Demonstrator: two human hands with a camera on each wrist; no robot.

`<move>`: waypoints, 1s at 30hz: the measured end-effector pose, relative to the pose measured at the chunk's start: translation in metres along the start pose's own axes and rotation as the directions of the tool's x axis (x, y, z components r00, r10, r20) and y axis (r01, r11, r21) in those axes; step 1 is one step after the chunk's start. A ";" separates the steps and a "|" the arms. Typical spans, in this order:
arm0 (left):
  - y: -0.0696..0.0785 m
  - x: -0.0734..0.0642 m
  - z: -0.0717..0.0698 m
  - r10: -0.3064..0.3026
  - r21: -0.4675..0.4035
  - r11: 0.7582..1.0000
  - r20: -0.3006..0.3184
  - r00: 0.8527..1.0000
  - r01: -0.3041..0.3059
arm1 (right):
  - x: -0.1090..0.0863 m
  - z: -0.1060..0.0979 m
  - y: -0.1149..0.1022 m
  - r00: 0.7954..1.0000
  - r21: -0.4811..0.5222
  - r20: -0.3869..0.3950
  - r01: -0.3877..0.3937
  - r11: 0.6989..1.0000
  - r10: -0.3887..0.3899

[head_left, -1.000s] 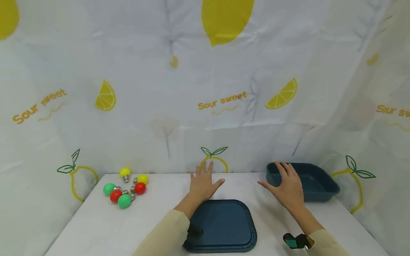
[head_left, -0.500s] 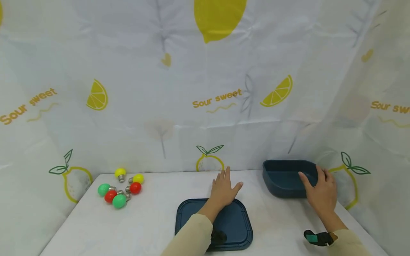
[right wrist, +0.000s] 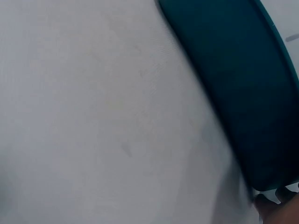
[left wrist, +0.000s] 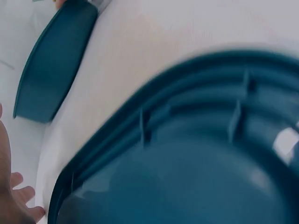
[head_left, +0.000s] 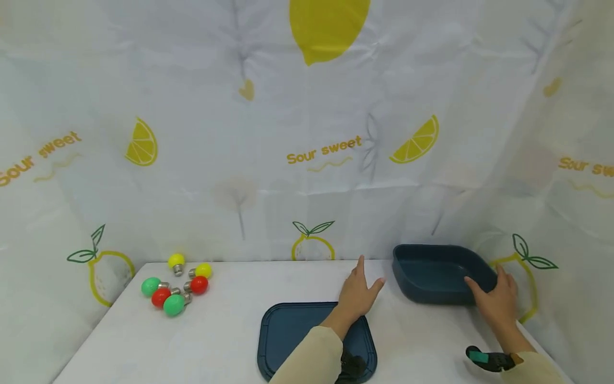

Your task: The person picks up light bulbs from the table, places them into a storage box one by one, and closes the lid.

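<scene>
My left hand [head_left: 356,298] reaches over the dark blue lid [head_left: 292,336], fingers extended and thumb apart, nothing held. Its fingertips point towards the dark blue box [head_left: 427,288] at the back right, with table between them. In the left wrist view the ribbed lid [left wrist: 177,182] fills the foreground, and part of a hand [left wrist: 18,200] shows at the lower left. My right hand [head_left: 499,304] is at the box's right end, thumb against the front rim and fingers along the outer side. In the right wrist view, fingers [right wrist: 266,207] are right at the box's end wall [right wrist: 229,88].
On the left of the white table [head_left: 216,341] lie several light bulbs: yellow [head_left: 203,270], red [head_left: 199,285] and green [head_left: 174,305], with silver screw bases. A lemon-printed white curtain [head_left: 216,160] stands behind and around the table.
The left hand has moved right across the lid, towards the box. The right hand has come from above the box's front-left part to its right end. The box and bulbs have stayed put.
</scene>
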State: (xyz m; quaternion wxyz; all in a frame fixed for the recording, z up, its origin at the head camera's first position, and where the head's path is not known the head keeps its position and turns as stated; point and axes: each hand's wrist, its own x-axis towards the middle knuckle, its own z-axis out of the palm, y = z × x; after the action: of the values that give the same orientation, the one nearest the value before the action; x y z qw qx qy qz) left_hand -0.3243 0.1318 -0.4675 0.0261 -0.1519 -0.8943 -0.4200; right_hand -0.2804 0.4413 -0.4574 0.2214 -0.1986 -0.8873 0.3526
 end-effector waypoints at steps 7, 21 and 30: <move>0.018 -0.004 0.026 -0.013 0.021 1.000 0.041 0.999 0.012 | -0.006 0.005 0.013 0.994 0.028 0.084 -0.070 0.997 0.067; 0.044 0.002 0.048 -0.068 -0.179 0.981 0.034 0.997 0.073 | -0.015 0.011 0.002 0.974 -0.020 0.130 -0.184 0.983 0.185; 0.024 0.001 0.031 -0.100 -0.297 0.948 0.050 0.994 0.110 | -0.023 0.016 -0.013 0.966 -0.059 0.203 -0.151 0.987 0.160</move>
State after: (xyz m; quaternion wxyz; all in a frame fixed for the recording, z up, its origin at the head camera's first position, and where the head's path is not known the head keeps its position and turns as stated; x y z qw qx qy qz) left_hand -0.3153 0.1700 -0.4699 -0.0348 -0.1135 -0.8275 -0.5488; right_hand -0.2729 0.4125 -0.4640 0.0953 -0.2343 -0.8945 0.3685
